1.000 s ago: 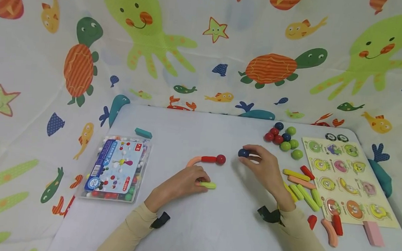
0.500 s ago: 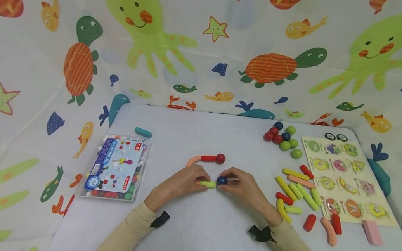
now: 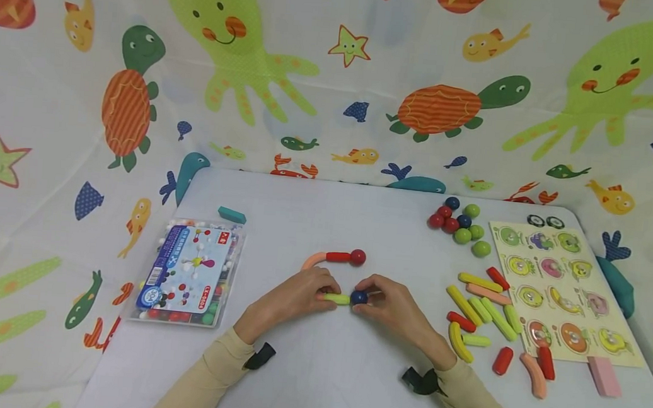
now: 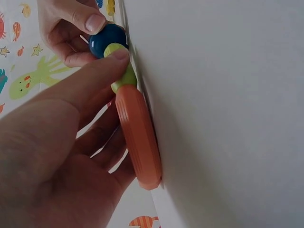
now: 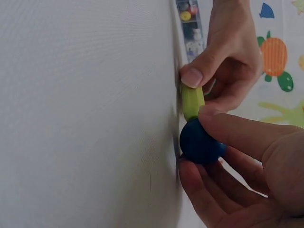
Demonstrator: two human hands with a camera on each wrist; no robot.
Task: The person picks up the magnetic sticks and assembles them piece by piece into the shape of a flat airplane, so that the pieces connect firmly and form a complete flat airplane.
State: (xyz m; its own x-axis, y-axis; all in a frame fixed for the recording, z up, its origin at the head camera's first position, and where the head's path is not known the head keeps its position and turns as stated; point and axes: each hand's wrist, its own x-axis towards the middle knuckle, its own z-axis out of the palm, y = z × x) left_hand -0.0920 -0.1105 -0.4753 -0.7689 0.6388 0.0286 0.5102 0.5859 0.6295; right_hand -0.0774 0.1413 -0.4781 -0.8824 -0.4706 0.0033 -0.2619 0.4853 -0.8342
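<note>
In the head view my left hand pinches a light green stick between thumb and fingers. Facing it, my right hand grips a dark blue ball right at the stick's free end. The left wrist view shows an orange curved stick in line with the green one, end to end, low over the table. In the right wrist view, thumb and fingertips are round the ball. Just beyond the left hand lies a chain of a pinkish-orange curved stick, a red stick and a red ball.
A clear box of small coloured parts stands left, a teal block behind it. To the right are loose balls, several coloured sticks, a fruit puzzle board and a pink block.
My right hand has come left and nearer with the blue ball, from beside the red ball to the green stick's end. The left hand has stayed in place.
</note>
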